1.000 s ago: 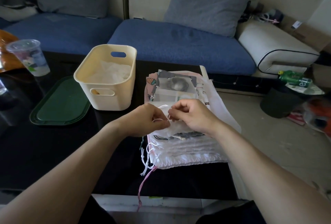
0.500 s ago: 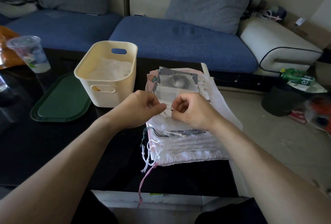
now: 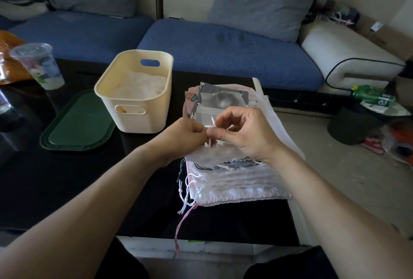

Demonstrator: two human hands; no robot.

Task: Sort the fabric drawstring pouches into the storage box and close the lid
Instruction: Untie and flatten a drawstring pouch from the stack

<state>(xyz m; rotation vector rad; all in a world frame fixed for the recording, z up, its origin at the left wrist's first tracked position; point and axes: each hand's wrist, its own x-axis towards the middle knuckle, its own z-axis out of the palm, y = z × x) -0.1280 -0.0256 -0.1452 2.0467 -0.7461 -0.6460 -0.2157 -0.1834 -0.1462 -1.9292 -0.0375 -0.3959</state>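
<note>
A stack of fabric drawstring pouches (image 3: 237, 180) lies on the black table (image 3: 67, 189), cords trailing off its near-left corner. On top sits a sheer white pouch (image 3: 207, 156). My left hand (image 3: 181, 135) and my right hand (image 3: 243, 131) meet just above it, each pinching its white drawstring (image 3: 211, 122) between thumb and fingers. The cream storage box (image 3: 136, 97) stands open to the left of the stack, with white fabric inside. Its dark green lid (image 3: 78, 122) lies flat on the table left of the box.
A clear plastic cup (image 3: 38, 66) stands at the table's far left beside an orange object. A blue sofa with grey cushions runs behind the table. On the floor to the right are a black bin, a green bottle and clutter.
Both hands have lifted slightly above the sheer pouch and drawn closer together, with the white drawstring now standing up between the fingertips.
</note>
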